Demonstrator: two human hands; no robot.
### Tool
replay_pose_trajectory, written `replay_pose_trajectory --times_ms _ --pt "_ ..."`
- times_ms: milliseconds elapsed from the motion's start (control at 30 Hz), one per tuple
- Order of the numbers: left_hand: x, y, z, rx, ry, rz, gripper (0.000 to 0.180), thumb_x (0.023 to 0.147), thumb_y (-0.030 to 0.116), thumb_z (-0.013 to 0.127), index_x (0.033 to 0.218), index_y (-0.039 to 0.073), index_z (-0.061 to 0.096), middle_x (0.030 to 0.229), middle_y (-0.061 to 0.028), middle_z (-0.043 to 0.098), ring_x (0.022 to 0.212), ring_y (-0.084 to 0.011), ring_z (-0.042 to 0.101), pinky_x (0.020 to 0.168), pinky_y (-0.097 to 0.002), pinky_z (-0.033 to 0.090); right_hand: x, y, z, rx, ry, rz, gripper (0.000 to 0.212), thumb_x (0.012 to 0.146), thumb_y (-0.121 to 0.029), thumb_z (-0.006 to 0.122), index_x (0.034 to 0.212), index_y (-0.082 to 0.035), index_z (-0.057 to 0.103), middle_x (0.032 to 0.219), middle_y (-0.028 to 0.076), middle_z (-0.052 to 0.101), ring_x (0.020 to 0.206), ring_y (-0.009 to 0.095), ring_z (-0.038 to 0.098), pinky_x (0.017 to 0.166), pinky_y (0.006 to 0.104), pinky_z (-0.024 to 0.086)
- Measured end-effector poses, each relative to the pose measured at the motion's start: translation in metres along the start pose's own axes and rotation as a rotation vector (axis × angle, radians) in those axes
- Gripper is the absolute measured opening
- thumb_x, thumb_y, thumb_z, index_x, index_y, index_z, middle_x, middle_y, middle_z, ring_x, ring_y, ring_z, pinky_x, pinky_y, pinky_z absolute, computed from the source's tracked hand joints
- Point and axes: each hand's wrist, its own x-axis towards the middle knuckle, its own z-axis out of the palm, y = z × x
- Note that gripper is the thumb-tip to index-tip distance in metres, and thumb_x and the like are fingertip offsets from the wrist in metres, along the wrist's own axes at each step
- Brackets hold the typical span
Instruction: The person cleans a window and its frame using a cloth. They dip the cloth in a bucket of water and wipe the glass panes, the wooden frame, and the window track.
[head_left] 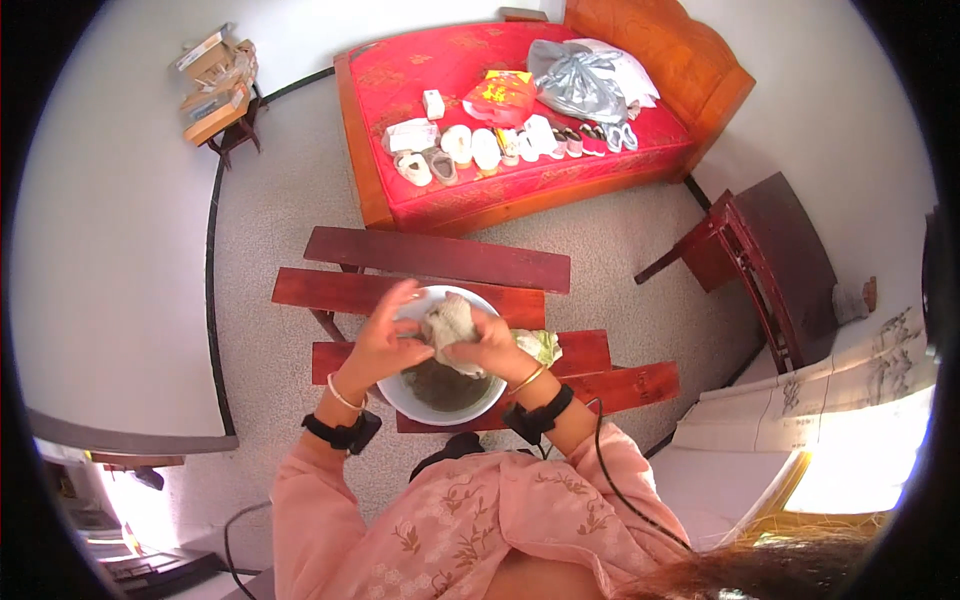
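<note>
A pale grey-white, soft, wet-looking bundle [452, 328] is held over a white basin [487, 404]. I cannot make out whether it is a cloth or a small shoe. Murky grey-brown water [440, 388] lies in the basin. My right hand [491, 346] grips the bundle's right side, thumb and fingers pressed on it. Spread fingers mark my left hand [388, 338], with its thumb close to the bundle's left edge; whether it touches is unclear. Beside the basin, just past my right wrist, sits a green and white plastic packet [538, 346].
Dark red wooden benches [438, 258] stand under and around the basin. Beyond them is a red-covered bed [420, 75] bearing a row of shoes [485, 150] and bags [575, 80]. A dark table [785, 250] is at the right; boxes [215, 110] rest on a stand far left.
</note>
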Motion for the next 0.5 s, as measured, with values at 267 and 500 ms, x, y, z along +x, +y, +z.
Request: replay_pose_trajectory --times_ms 267,500 --pt "-0.042 -0.133 0.045 0.177 0.207 -0.127 0.076 0.071 0.015 0.081 0.135 0.0 0.042 0.136 -0.0124 0.048 0.123 -0.0222 0.047 0.095 -0.0314 0.047 0.006 -0.01 0.026 0.181 0.132 -0.01 0.049 0.078 0.009 0.064 0.124 -0.002 0.055 0.114 0.003 0.062 0.104 0.013 0.058 0.091 0.0285 0.048" --pt "-0.027 -0.138 0.035 -0.453 0.371 -0.171 0.038 0.087 -0.006 0.05 0.125 0.001 0.053 0.119 -0.0114 0.061 0.106 -0.0224 0.062 0.092 -0.0348 0.051 -0.03 0.03 -0.032 0.18 0.363 0.019 0.053 0.081 0.006 0.065 0.132 -0.005 0.05 0.121 0.005 0.06 0.11 0.016 0.057 0.096 0.0324 0.046"
